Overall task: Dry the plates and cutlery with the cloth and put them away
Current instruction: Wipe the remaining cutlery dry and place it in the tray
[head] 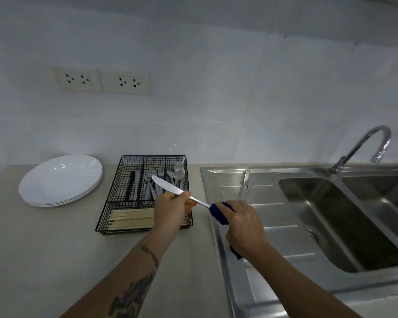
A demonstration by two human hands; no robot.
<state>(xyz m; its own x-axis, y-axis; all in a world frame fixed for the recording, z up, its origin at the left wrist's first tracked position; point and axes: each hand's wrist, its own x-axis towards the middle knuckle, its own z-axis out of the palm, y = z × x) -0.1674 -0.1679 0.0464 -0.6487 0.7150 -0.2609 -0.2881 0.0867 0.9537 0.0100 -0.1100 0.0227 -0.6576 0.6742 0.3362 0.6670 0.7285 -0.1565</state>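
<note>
Held above the black wire cutlery basket (pixel 145 193) on the counter (pixel 44 237), the silver table knife (pixel 170 188) is pinched by the left hand (pixel 172 207) while the right hand (pixel 244 223) grips the dark blue cloth (pixel 218 214) round its handle, so a wet blade could slip and drop.
</note>
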